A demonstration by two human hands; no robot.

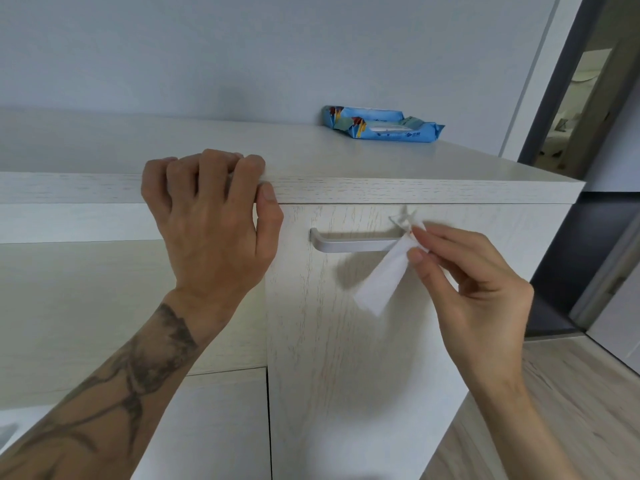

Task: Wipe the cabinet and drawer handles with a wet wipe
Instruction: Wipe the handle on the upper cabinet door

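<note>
A silver bar handle point(353, 243) runs across the top of a pale wood cabinet door point(346, 358). My right hand point(474, 289) pinches a folded white wet wipe point(382, 278) against the handle's right end; the wipe's loose end hangs down to the left. My left hand point(207, 216) is curled over the front edge of the cabinet top point(381, 161), fingers on top and thumb on the front face, just left of the handle.
Two blue wet wipe packs point(384, 126) lie at the back of the cabinet top by the wall. A lower cabinet section point(104, 306) sits to the left. At right there is a dark door frame point(571, 98) and wood floor point(571, 393).
</note>
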